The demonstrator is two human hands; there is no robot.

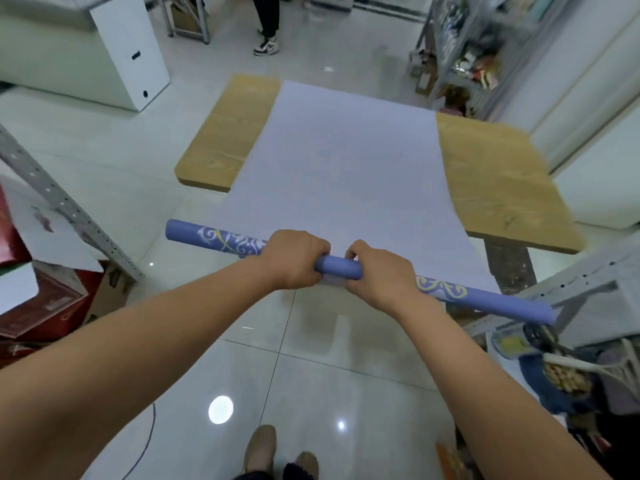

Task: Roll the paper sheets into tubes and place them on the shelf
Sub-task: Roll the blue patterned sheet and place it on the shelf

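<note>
While rolling is under way: only the near end of the sheet [346, 168] is wound; most of it lies flat, and nothing is judged shelved yet.
Roll [341, 266]: held in the air just off the near table edge, joined to the sheet.
Left hand [294, 259]: clenched round the roll, mid-length.
Right hand [377, 275]: wrapped round it too, just beside the left.
Paper: thin, smooth; pale lilac inside, blue-violet outside with white and yellow scrollwork; slim, long tube.
Table [495, 188]: pale wood grain, rounded corners.
Racks [460, 46]: metal, cluttered, far right.
</note>
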